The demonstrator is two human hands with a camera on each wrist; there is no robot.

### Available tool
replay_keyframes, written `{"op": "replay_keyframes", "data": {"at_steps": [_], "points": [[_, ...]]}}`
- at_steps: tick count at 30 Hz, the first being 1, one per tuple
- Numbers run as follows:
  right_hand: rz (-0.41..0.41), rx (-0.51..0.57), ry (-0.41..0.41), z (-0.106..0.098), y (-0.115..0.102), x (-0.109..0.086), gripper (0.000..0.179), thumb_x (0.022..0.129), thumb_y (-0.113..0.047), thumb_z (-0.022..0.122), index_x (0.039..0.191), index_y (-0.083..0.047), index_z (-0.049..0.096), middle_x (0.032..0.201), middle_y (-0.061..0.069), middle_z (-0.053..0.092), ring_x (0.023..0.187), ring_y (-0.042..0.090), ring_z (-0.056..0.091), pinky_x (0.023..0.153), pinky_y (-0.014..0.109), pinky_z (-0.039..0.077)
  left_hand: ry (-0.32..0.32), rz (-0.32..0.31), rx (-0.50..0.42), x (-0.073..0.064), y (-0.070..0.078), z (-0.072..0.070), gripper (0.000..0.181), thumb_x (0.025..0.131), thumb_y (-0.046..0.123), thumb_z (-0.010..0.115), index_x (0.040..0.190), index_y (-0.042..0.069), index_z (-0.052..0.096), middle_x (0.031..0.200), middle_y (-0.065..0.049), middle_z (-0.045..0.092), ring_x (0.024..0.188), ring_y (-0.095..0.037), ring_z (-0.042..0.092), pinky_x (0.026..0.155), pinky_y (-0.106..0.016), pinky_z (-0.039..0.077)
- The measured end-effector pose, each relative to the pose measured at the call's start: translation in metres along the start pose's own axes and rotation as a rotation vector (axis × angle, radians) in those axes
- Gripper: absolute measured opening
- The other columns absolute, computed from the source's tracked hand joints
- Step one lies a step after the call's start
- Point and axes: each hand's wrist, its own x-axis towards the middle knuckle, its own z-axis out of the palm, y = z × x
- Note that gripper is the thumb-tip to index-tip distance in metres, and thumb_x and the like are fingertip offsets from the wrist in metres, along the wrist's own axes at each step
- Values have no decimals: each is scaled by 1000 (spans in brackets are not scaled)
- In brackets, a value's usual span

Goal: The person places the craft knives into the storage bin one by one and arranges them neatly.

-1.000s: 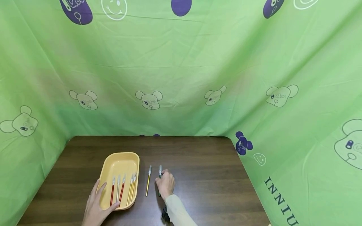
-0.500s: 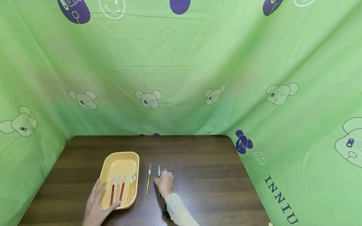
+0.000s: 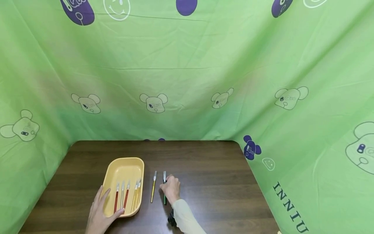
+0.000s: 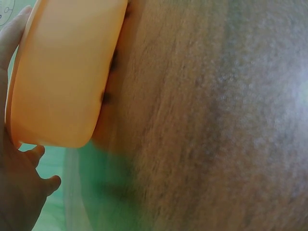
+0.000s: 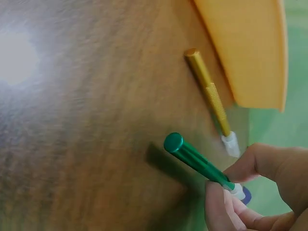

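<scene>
A green craft knife with a clear cap (image 3: 165, 177) is pinched between the thumb and fingers of my right hand (image 3: 171, 189). In the right wrist view its round green butt end (image 5: 173, 143) points away from my fingers, and its shadow falls on the table. A gold craft knife (image 3: 153, 189), also capped, lies on the table to its left. My left hand (image 3: 99, 211) rests on the near left corner of a yellow tray (image 3: 124, 165), its fingers spread along the rim and the thumb across the near edge. Several capped craft knives (image 3: 126, 196) lie inside, red, silver and gold.
The brown wooden table (image 3: 216, 185) extends right of my right hand and behind the tray. A green printed cloth (image 3: 187, 81) hangs around its back and sides. A black object (image 3: 171, 219) shows beneath my right wrist.
The green craft knife has turned very slightly, with its capped end a little closer to the gold one. My left hand and the tray have stayed in place.
</scene>
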Motion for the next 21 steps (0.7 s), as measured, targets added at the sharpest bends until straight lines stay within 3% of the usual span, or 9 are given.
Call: {"op": "replay_keyframes", "data": {"at_steps": [5,9,15,21], "points": [[-18,46,18,-6,-8,3,24,69,-2,90,84,-5,71,70,5,70,70,29,70,66,40,59,16,4,1,0,0,-1,96,72,36,97,150,6,50,167,-22,27,134,-62,39,94,-73,38],[-43,96,3,-13,-15,5,18,70,-2,86,82,-7,74,68,-1,72,67,21,69,64,36,58,17,-1,6,1,0,0,96,72,37,97,150,6,51,167,-22,28,135,-61,39,95,-72,38],[-8,235,-106,-18,-26,6,17,72,1,81,88,-6,77,70,-2,73,62,8,66,61,27,55,11,-8,-7,1,2,0,95,72,37,96,149,6,51,167,-23,27,136,-61,37,97,-70,37],[34,368,-174,-21,-38,5,19,76,6,79,93,-1,74,72,2,74,55,11,67,55,24,57,6,-11,-23,1,3,0,95,72,36,97,149,6,51,167,-23,26,138,-61,36,98,-70,35]]}}
